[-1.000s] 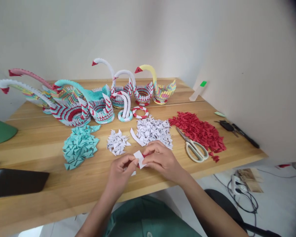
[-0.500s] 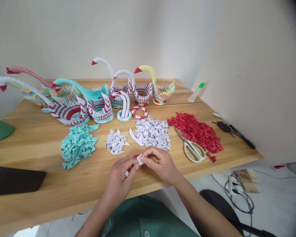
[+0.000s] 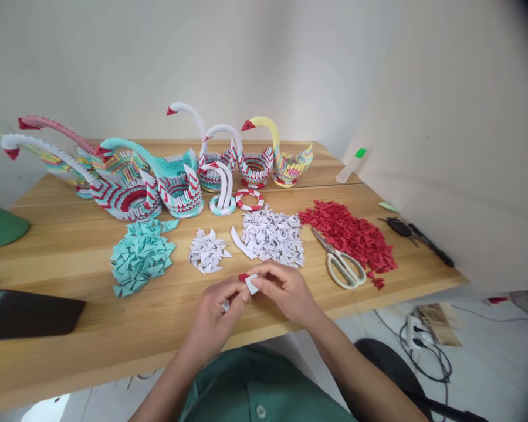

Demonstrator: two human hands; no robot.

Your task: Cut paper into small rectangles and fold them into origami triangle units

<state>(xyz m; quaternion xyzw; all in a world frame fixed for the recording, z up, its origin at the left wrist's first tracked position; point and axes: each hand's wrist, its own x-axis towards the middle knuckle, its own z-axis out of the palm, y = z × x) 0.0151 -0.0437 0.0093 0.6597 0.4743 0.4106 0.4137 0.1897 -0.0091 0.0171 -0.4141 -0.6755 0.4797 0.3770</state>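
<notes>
White paper pc. (image 3: 251, 285), red pc. (image 3: 243, 277) at its far-left edge, I see between both hands: R hand (image 3: 288, 293) pinches its right side, L hand (image 3: 215, 305) grips at left; long axis unclear. White pile (image 3: 275, 237) lies beyond.

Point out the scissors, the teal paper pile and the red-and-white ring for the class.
Scissors (image 3: 335, 253): head view, on the metal near the pivot.
Teal paper pile (image 3: 141, 255): head view, middle of the heap.
Red-and-white ring (image 3: 250, 207): head view, on its near rim.
</notes>
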